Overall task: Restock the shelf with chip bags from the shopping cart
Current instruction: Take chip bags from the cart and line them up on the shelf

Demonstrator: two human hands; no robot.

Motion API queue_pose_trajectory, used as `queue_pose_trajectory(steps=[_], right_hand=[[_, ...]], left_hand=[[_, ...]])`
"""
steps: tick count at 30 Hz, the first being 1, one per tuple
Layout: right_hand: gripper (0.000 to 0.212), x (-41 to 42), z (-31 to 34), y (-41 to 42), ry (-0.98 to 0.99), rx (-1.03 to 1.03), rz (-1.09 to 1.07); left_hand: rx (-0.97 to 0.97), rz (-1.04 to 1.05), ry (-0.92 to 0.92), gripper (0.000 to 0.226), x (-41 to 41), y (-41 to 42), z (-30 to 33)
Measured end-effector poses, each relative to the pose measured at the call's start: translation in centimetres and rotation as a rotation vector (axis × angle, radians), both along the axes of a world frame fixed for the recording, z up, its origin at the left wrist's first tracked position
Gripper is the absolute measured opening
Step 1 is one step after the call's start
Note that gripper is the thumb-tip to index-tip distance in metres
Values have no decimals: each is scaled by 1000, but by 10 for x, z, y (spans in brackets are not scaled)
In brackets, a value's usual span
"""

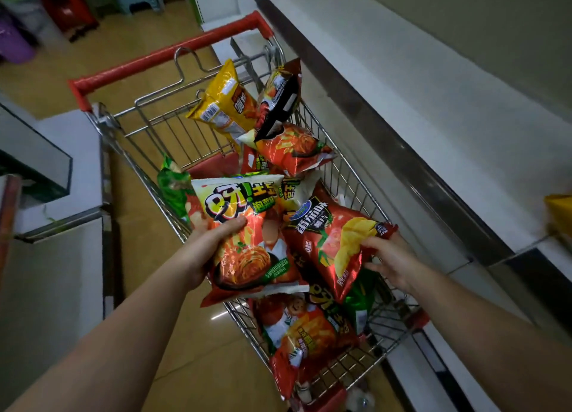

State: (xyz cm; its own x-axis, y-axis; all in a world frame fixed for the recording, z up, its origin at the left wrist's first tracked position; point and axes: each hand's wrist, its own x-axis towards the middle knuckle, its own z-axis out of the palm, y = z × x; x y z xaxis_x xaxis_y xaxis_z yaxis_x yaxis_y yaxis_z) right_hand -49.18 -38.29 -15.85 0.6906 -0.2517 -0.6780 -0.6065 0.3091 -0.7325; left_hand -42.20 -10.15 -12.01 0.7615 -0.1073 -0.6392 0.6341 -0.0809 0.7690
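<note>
the left hand (204, 257) grips a red kimchi chip bag (247, 241) over the shopping cart (356, 176), thumb curled on its front. the right hand (390, 260) pinches a red tomato chip bag (337, 241) beside it. the white shelf (433, 108) runs along the right.

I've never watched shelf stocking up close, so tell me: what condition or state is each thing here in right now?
Left hand: grips the kimchi-picture chip bag, lifted over the cart.
Right hand: pinches the red tomato chip bag by its edge.
Yellow chip bag: propped upright at the cart's far end.
Shopping cart: partly filled with sealed bags.
Shelf: mostly bare; something yellow at its right edge.
</note>
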Motion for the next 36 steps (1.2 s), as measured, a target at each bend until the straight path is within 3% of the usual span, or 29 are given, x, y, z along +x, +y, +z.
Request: queue_pose_trajectory(steps=[8,10,14,15,18,19,21,23,31,34,36], right_hand=[[36,19,-4,1,130,-49,-73],[46,20,-11,-1,158,-130,-12],[86,17,-7,-7,119,-221,194],[83,17,-3,-10,105,-205,264],[43,16,9,-20,170,-129,511],[44,16,12,-24,211,-101,556],[72,23,11,-29,275,-81,618],[89,32,12,-23,343,-192,712],[65,59,3,14,326,-710,781],[48,64,-10,24,204,-588,652],[67,65,-18,29,177,-483,585]], left_hand=[[58,-49,27,76,6,-13,-9],[57,-72,41,74,7,-13,-11],[87,-128,50,84,9,-15,-16],[92,-130,56,86,11,-16,-18],[128,-94,42,76,14,-16,-18],[142,-100,37,80,17,-14,-19],[177,-148,20,85,19,-12,-19],[189,-178,9,77,19,-13,-18],[197,-224,-7,73,17,-24,-17],[222,-213,-17,78,14,-29,-18],[231,-205,-11,79,12,-32,-19]])
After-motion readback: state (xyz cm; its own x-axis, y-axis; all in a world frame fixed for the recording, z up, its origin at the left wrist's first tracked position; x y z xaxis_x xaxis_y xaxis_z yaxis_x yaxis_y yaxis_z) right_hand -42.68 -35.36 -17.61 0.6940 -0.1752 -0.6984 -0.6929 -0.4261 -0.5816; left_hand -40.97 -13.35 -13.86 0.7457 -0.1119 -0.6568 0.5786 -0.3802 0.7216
